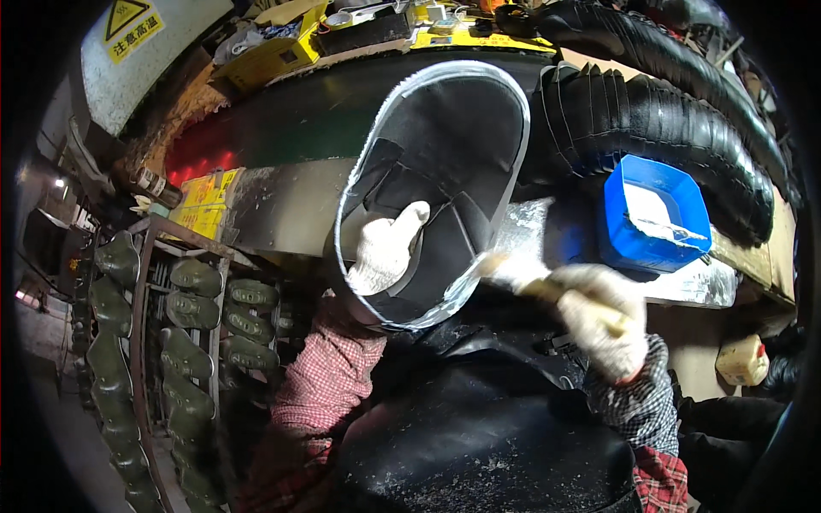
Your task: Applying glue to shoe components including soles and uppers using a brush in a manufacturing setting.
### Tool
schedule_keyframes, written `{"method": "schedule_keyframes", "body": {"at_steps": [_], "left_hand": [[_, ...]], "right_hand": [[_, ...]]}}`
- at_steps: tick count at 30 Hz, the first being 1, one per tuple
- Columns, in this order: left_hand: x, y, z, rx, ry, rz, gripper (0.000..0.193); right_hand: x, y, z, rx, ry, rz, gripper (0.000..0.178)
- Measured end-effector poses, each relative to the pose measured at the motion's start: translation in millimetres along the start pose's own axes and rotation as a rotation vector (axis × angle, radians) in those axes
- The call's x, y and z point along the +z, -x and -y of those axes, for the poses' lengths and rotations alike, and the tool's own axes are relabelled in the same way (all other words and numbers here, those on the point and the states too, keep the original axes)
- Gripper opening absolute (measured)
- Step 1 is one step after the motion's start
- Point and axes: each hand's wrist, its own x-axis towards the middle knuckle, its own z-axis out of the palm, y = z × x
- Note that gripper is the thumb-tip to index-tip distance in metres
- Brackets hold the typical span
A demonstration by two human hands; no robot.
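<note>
1. Your white knit-gloved left hand [383, 250], thumb up at seven o'clock, closes on the black, oval-mouthed, pale-rimmed shell [457, 128] before you.
2. Coating the rim, it seems: your gloved right hand [605, 315] fists a blurred, pale brush [532, 280] at five o'clock.
3. Next stroke wants steady support; blue plastic tub [617, 224], three o'clock.

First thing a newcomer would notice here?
The big black shell with a whitish rim, at upper centre, held by the gloved left hand. Next, the bright blue tub at right, white inside, then the brush in the gloved right hand, at the shell's lower-right rim.
</note>
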Motion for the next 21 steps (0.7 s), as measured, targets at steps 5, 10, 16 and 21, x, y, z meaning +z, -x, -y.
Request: {"method": "schedule_keyframes", "body": {"at_steps": [5, 10, 16, 21], "left_hand": [[-8, 15, -25, -0.124, 0.006, 0.006, 0.031], [-17, 11, -57, -0.775, 1.154, 0.036, 0.022], [-30, 42, -43, -0.837, 1.463, 0.118, 0.027], [-27, 56, -38, -0.907, 1.574, -0.012, 0.029]], "right_hand": [[8, 3, 21, -0.399, 0.211, 0.394, 0.028], [-8, 13, 18, -0.093, 0.020, 0.211, 0.023], [-45, -44, 9, -0.436, 0.373, -0.371, 0.023], [-37, -41, -16, -0.642, 0.304, -0.189, 0.025]]}}
